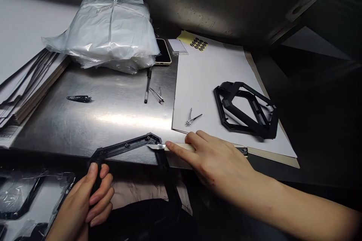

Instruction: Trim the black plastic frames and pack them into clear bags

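Black frame (pixel 127 146) at the front edge of the table (pixel 113 116), left hand (pixel 85 199) clenched round its near corner; right hand (pixel 215 162) pinches a blade (pixel 158 147) against its far corner. Pressing too hard could make the blade slip and gouge the plastic.

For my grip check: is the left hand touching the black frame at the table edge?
Touching. The head view shows the left hand with its fingers wrapped around the lower end of the black frame.
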The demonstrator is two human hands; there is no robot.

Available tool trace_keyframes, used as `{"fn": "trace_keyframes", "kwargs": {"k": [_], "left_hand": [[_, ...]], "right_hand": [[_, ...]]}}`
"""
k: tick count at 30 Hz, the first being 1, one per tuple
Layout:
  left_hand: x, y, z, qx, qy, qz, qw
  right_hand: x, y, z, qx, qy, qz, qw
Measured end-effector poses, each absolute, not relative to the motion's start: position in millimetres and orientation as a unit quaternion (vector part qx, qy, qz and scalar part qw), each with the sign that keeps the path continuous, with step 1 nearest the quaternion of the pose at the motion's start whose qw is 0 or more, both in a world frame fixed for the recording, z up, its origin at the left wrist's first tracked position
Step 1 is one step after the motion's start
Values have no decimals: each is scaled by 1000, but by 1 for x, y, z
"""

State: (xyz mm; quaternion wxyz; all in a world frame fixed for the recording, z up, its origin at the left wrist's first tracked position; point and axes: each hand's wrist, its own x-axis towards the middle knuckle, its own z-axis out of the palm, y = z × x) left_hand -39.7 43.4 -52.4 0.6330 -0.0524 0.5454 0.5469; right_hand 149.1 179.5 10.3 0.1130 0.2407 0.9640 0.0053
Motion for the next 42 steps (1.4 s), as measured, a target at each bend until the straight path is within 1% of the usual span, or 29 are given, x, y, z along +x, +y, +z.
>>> {"fn": "trace_keyframes", "kwargs": {"k": [5,13,16,19,24,28,31,33,36,38,42], "left_hand": [[-40,44,-54,-58,546,547,632],[-37,44,-48,-66,546,550,628],[-36,45,-45,-64,539,557,628],[-36,45,-45,-62,530,564,630],[-39,43,-47,-51,520,572,632],[-39,42,-47,-41,516,580,629],[-38,42,-46,-41,519,581,625],[-37,42,-45,-39,519,582,625],[-36,42,-46,-42,518,584,624],[-36,41,-47,-40,518,583,624],[-36,41,-48,-29,521,582,623]], "right_hand": [[144,180,16,231,963,31,136],[132,173,28,251,952,38,169],[131,170,28,256,951,40,166],[135,163,20,257,956,75,122],[144,153,-6,247,959,137,-8],[144,153,-22,254,954,151,-58],[142,154,-26,261,952,142,-79],[143,155,-25,277,952,113,-72],[147,154,-17,303,950,76,-21],[150,153,-9,306,949,71,17],[148,153,1,284,955,82,36]]}}
